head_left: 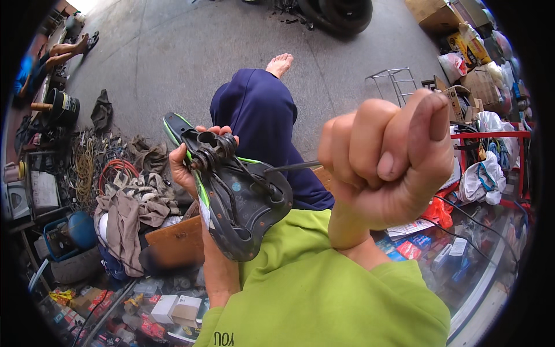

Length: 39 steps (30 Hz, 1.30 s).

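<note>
My left hand (182, 170) grips a black bicycle saddle with green trim (243, 217), held tilted with its underside up and narrow nose toward the upper left. The metal rails and black clamp (209, 149) show on that underside, and my left fingertips curl over the edge beside the clamp. My right hand (386, 159), large in the view and right of the saddle, is closed around a thin dark metal rod (298, 165). The rod’s far end meets the saddle near a rail at its right side; whether it is inserted there I cannot tell.
Cables and cloths (133, 225) lie left, above a glass case of boxes (173, 309). Another person’s legs (62, 52) show at upper left. Black tubes (341, 14) lie on the concrete floor ahead. A metal frame (393, 80), cartons and bags (483, 87) line the right.
</note>
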Available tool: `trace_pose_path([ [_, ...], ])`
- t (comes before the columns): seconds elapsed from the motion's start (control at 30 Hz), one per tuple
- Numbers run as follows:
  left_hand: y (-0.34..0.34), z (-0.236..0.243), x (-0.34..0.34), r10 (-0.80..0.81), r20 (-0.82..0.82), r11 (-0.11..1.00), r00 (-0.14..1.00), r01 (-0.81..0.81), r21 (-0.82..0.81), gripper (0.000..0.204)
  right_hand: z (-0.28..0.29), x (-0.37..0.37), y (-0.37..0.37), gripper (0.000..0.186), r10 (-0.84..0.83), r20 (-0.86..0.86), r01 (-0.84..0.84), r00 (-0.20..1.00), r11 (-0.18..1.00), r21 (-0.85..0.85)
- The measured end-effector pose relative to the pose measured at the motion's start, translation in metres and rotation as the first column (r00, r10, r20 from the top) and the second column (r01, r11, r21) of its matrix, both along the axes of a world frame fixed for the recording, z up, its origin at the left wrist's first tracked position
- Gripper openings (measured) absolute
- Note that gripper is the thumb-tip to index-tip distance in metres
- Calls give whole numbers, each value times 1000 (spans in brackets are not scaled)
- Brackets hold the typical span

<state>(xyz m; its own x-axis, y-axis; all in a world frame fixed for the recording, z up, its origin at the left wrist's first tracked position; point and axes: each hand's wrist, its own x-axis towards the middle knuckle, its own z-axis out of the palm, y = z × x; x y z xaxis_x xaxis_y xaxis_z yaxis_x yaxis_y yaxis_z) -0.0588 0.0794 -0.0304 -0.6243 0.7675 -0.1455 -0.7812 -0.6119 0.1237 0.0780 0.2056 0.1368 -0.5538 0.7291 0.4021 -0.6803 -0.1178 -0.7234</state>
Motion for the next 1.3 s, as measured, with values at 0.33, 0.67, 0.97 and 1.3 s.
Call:
trace_pose_path([
  [0.33, 1, 3, 4, -69, 156, 998, 985, 68, 10, 46, -1, -4, 14, 40, 207, -28, -202, 978, 971, 127],
  [0.67, 4, 6, -1, -21, 18, 999, 1000, 21, -31, 45, 11, 2, -15, 44, -188, 135, 210, 973, 962, -177],
  [0.97, -5, -16, -11, -148, -83, 977, 986, 159, 145, 52, -5, 4, 38, 42, 665, -163, -585, 729, 728, 358],
  [1.3, 3, 7, 2, -63, 10, 998, 998, 62, 21, 45, 8, -1, -7, 47, -136, 142, 144, 981, 988, -50],
])
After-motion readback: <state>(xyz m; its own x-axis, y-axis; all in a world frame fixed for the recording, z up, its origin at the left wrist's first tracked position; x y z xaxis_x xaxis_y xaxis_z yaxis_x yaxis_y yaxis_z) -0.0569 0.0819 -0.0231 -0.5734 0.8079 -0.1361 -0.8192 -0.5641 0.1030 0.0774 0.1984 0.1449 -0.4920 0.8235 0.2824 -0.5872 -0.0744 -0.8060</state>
